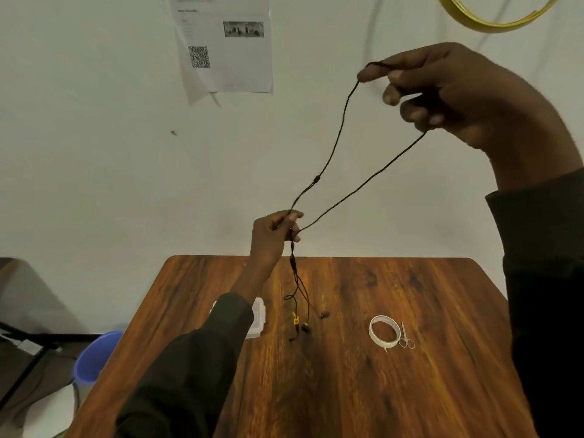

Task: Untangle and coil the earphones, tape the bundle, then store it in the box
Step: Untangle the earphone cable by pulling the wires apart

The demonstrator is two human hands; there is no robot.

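Observation:
Black wired earphones [328,159] stretch as a long loop between my two hands, high above the wooden table [316,390]. My right hand [448,93] is raised at the upper right and pinches the top of the loop. My left hand [273,235] is lower, over the table's far edge, and pinches both strands together. Below it the cable ends, earbuds and a yellow piece [296,319] dangle just above the tabletop. A clear plastic box [257,317] lies on the table, mostly hidden behind my left sleeve. A roll of tape [384,330] lies to the right.
Small scissors [406,338] lie just right of the tape roll. A blue bucket [94,358] stands on the floor left of the table, beside dark stand legs. A paper sheet [226,42] hangs on the wall behind.

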